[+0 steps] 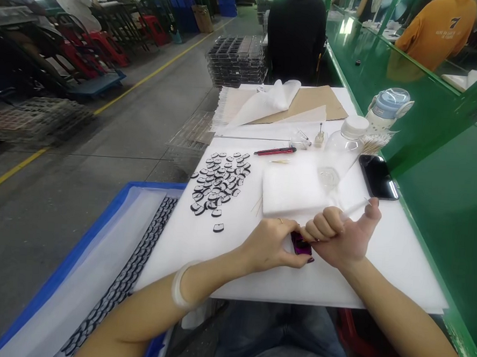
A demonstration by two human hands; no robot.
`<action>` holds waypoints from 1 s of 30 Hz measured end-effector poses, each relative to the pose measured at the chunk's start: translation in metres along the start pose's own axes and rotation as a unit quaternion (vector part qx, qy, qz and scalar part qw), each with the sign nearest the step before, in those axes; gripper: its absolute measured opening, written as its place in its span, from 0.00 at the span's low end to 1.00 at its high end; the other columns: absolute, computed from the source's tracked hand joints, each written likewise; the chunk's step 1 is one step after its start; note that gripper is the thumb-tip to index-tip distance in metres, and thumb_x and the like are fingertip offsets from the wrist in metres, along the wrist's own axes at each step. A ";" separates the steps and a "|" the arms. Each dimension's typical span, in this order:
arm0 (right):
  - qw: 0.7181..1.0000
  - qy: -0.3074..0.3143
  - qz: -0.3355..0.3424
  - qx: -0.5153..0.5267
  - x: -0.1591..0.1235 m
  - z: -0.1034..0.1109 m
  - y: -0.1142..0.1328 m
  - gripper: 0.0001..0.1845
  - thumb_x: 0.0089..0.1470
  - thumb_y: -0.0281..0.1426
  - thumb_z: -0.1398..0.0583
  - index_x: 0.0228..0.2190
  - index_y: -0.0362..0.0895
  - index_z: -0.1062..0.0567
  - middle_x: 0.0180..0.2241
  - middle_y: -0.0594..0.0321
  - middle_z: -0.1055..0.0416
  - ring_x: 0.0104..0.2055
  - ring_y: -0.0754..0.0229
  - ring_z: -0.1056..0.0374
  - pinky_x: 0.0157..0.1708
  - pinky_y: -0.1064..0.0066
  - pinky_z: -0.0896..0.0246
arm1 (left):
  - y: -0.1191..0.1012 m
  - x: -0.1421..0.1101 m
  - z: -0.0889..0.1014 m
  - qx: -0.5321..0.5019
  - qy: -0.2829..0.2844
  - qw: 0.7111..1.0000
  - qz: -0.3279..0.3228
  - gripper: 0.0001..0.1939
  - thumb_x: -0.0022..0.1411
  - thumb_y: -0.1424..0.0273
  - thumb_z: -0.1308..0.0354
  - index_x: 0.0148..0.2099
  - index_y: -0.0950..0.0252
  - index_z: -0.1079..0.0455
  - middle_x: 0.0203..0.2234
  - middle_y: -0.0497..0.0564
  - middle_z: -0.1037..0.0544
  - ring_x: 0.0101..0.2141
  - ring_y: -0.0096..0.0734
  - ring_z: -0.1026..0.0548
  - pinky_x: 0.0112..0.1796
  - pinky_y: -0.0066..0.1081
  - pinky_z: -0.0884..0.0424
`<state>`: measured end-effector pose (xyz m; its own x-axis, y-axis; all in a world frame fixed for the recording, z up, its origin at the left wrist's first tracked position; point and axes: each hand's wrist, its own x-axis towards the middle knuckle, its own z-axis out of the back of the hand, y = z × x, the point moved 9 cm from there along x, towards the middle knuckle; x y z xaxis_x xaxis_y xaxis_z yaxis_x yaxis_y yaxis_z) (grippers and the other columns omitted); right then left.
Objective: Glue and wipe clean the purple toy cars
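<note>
My left hand [272, 245] pinches a small shiny dark piece with a magenta sheen [302, 244] by its edges, just above the white tabletop. My right hand [338, 236] has its fingers curled, and their tips meet the piece's upper right side. A thin whitish strip [355, 208] sticks out of this fist toward the raised thumb; its exact kind is unclear. Behind the hands lies a thick white pad [290, 187]. To the left, many small dark-edged, curved pieces [217, 183] are scattered on the table, with one piece [218, 228] lying nearer to me.
A clear bottle [348, 139], a blue-lidded cup [390, 104], cotton swabs [376, 142] and a phone [378, 177] line the right side. A red cutter knife [275, 151] lies beyond the pad. A blue tray [111, 214] with rows of pieces stands left. Ahead sits a person in black [296, 36].
</note>
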<state>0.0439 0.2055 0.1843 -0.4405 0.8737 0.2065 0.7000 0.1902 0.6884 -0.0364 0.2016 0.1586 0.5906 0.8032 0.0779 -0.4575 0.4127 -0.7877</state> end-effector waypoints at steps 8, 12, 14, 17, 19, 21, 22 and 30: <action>0.959 -0.099 0.026 -0.263 -0.004 0.020 0.029 0.29 0.53 0.55 0.39 0.20 0.45 0.39 0.18 0.70 0.52 0.21 0.67 0.57 0.24 0.69 0.60 | 0.003 -0.001 -0.002 0.010 0.018 1.000 -0.001 0.23 0.48 0.57 0.29 0.42 0.64 0.26 0.35 0.48 0.20 0.34 0.33 0.23 0.38 0.31 0.30; 0.918 -0.124 -0.102 -0.362 -0.004 0.031 -0.002 0.25 0.53 0.52 0.38 0.24 0.44 0.36 0.25 0.67 0.45 0.28 0.65 0.49 0.29 0.70 0.52 | -0.002 -0.002 -0.003 0.028 0.034 0.998 -0.040 0.22 0.51 0.57 0.31 0.44 0.65 0.26 0.35 0.50 0.20 0.35 0.36 0.22 0.38 0.32 0.28; 0.915 -0.094 -0.157 -0.360 -0.005 0.029 -0.020 0.26 0.54 0.52 0.39 0.24 0.44 0.37 0.24 0.67 0.46 0.28 0.65 0.48 0.29 0.71 0.51 | -0.006 -0.003 -0.005 0.056 0.042 0.995 -0.068 0.22 0.52 0.58 0.31 0.45 0.66 0.27 0.34 0.50 0.21 0.34 0.36 0.23 0.37 0.32 0.28; 0.921 -0.073 -0.168 -0.343 -0.006 0.027 -0.019 0.24 0.57 0.48 0.40 0.23 0.44 0.37 0.23 0.68 0.47 0.27 0.65 0.50 0.30 0.71 0.50 | -0.009 -0.006 -0.009 0.115 0.058 0.987 -0.100 0.25 0.53 0.56 0.32 0.47 0.66 0.28 0.35 0.52 0.21 0.35 0.38 0.23 0.37 0.33 0.27; 0.938 -0.050 -0.131 -0.318 -0.006 0.023 -0.004 0.22 0.55 0.47 0.38 0.23 0.43 0.33 0.24 0.66 0.44 0.28 0.65 0.47 0.31 0.70 0.48 | -0.009 -0.007 -0.012 0.145 0.066 0.981 -0.114 0.26 0.54 0.52 0.33 0.46 0.66 0.28 0.37 0.54 0.21 0.37 0.39 0.23 0.38 0.34 0.27; 0.957 -0.051 -0.058 -0.280 -0.005 0.022 0.019 0.18 0.52 0.46 0.36 0.27 0.44 0.28 0.27 0.64 0.39 0.30 0.63 0.42 0.33 0.69 0.43 | -0.010 -0.008 -0.014 0.173 0.072 0.974 -0.125 0.26 0.55 0.49 0.35 0.45 0.66 0.29 0.38 0.54 0.21 0.37 0.39 0.23 0.38 0.34 0.27; 0.961 -0.071 -0.012 -0.266 -0.004 0.025 0.032 0.17 0.51 0.46 0.35 0.29 0.44 0.26 0.29 0.63 0.37 0.32 0.62 0.40 0.35 0.69 0.41 | -0.011 -0.009 -0.015 0.188 0.075 0.970 -0.132 0.27 0.55 0.48 0.36 0.45 0.66 0.29 0.39 0.54 0.21 0.38 0.39 0.23 0.37 0.34 0.28; 0.903 -0.259 0.188 -0.287 0.009 0.059 0.053 0.19 0.50 0.48 0.33 0.37 0.48 0.25 0.32 0.65 0.32 0.37 0.64 0.31 0.47 0.68 0.32 | -0.017 -0.012 -0.025 0.288 0.109 0.934 -0.182 0.29 0.57 0.50 0.36 0.50 0.69 0.29 0.48 0.59 0.24 0.43 0.44 0.24 0.41 0.38 0.28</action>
<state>0.1101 0.2502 0.1822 0.1931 0.9489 0.2498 0.2735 -0.2965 0.9150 -0.0189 0.1744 0.1564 0.8691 0.4845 0.0999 -0.4452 0.8541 -0.2688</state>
